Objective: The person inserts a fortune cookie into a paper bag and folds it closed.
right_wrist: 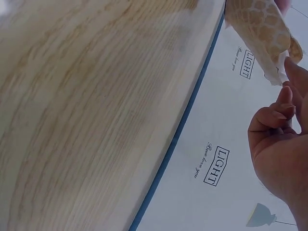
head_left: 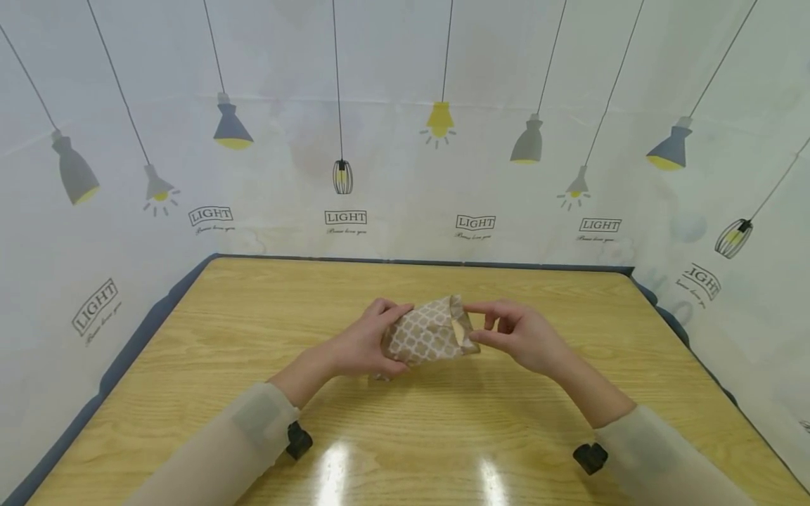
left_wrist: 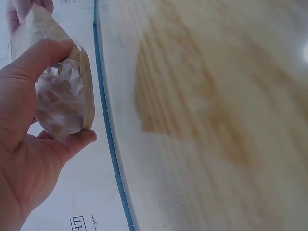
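Observation:
A brown paper bag point(head_left: 422, 332) with a white lattice pattern is held above the table, lying on its side with its mouth to the right. My left hand point(head_left: 363, 344) grips its bottom end, thumb on the near side and fingers on the far side. The folded bottom of the bag point(left_wrist: 62, 94) faces the left wrist view. At the partly open mouth, the index finger and thumb of my right hand point(head_left: 522, 334) hold the paper rim. Its other fingers are curled in the right wrist view. What is inside the bag is hidden.
Beneath both hands is a wooden table point(head_left: 266, 302) with glossy reflections near its front. A pale wall covering point(head_left: 392, 140) printed with hanging lamps stands behind and at both sides. Dark blue edging point(head_left: 152, 316) runs along the table's borders.

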Demonstrator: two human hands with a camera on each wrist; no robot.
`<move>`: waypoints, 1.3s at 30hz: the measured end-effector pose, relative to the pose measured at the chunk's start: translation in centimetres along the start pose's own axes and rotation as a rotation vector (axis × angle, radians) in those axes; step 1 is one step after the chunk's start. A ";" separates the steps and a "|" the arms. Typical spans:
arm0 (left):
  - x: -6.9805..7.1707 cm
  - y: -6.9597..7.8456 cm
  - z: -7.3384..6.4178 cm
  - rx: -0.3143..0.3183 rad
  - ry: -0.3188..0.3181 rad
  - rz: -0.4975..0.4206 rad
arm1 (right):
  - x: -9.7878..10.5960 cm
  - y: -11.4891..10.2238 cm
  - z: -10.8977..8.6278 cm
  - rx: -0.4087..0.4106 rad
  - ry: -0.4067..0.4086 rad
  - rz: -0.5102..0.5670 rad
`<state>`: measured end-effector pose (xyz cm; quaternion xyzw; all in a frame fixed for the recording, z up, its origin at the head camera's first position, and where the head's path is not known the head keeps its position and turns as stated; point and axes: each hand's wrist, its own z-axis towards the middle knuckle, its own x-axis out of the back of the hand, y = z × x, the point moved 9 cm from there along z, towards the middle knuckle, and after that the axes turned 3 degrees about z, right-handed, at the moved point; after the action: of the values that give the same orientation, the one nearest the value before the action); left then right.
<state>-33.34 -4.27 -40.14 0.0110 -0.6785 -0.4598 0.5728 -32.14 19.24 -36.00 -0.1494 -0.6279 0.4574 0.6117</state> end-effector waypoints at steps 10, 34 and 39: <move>0.0 0.1 0.2 0.014 0.012 0.023 | -0.2 -0.6 0.0 0.035 0.001 -0.092; -0.3 0.0 0.3 0.022 0.002 -0.035 | -1.5 -0.1 0.5 0.018 0.027 -0.082; -0.1 -0.1 0.2 0.029 0.020 -0.042 | -1.2 -0.1 0.4 0.007 0.037 -0.055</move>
<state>-33.51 -4.20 -40.27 0.0381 -0.6791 -0.4616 0.5695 -32.18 18.16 -36.57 -0.1385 -0.6188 0.4396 0.6362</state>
